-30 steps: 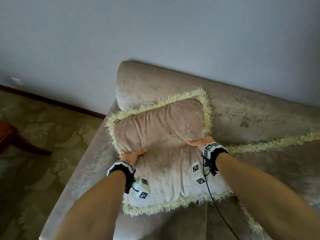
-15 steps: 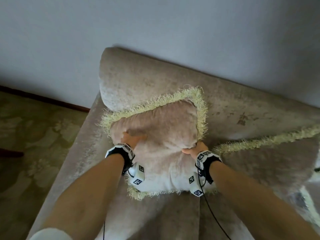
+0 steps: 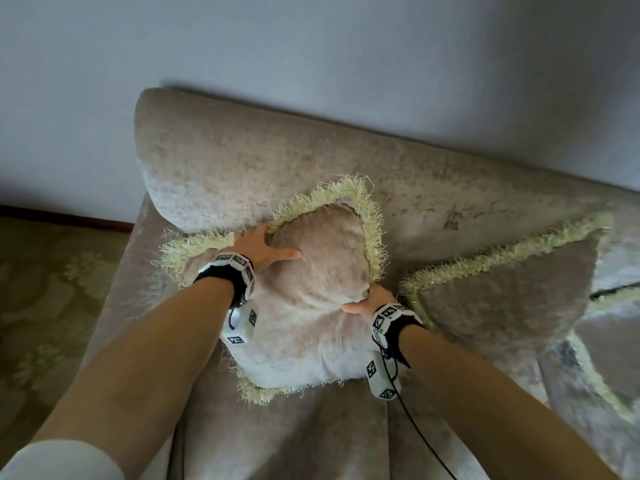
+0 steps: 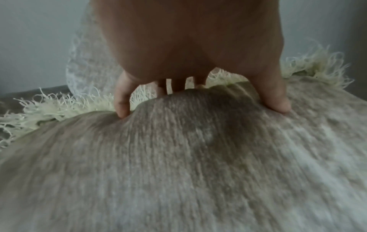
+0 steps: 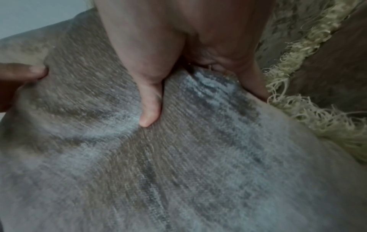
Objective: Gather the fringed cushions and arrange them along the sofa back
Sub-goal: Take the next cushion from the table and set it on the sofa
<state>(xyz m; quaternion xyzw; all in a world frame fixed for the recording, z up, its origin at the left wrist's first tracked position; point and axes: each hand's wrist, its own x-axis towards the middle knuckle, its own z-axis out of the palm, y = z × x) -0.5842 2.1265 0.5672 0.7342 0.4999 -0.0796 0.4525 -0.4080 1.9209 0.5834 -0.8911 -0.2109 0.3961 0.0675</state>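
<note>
Both bare forearms reach forward and down over the sofa seat, each wrist strapped with a black band carrying white tagged blocks. The left hand lies spread on the upper left part of the fringed cushion, thumb stretched out to the right, fingertips pressing into the plush just below the fringe; that grip is apart, flat on the fabric rather than closed on it. The right hand sits at the cushion's right edge, thumb dug into the front face with the other fingers going behind the edge (the wrist view shows a deep crease at the thumb), so its grip is clamped on the cushion.

The cushion is beige velvet with a shaggy pale-yellow fringe all round. It leans tilted against the sofa back near the left end, bottom edge on the seat, its face dented and wrinkled under the hands. A second fringed cushion leans on the back just beside it to the right, their fringes near each other.
</note>
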